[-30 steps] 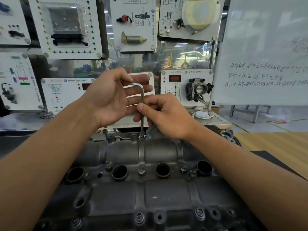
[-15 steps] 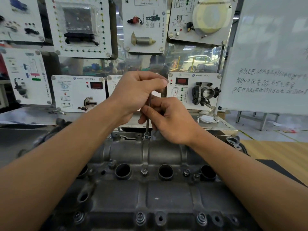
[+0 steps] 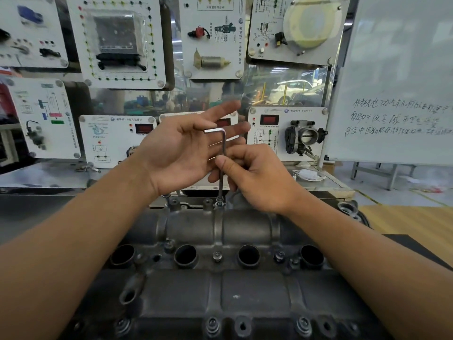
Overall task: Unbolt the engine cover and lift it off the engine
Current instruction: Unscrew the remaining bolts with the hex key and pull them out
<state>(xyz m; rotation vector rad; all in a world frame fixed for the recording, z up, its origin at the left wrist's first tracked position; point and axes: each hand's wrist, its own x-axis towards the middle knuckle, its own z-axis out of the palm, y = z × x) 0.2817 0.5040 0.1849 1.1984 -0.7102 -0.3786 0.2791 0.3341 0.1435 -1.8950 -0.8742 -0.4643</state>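
The dark grey metal engine cover (image 3: 245, 298) fills the lower half of the view, with several round holes and bolts (image 3: 217, 255) along it. An L-shaped hex key (image 3: 222, 153) stands upright with its tip in a bolt (image 3: 220, 201) at the cover's far edge. My right hand (image 3: 255, 177) pinches the key's long shaft between thumb and fingers. My left hand (image 3: 181, 148) is spread, palm toward me, behind the key's short top arm, fingers straight.
Behind the engine stands a wall of white training panels (image 3: 117, 141) with mounted car parts, among them a throttle body (image 3: 305, 137). A whiteboard (image 3: 397, 82) with handwriting stands at the right. A wooden floor (image 3: 411, 219) shows at the far right.
My left hand, curled over the key's top half a second ago, has spread its fingers. The key's short arm now points left. My right hand stays on the shaft.
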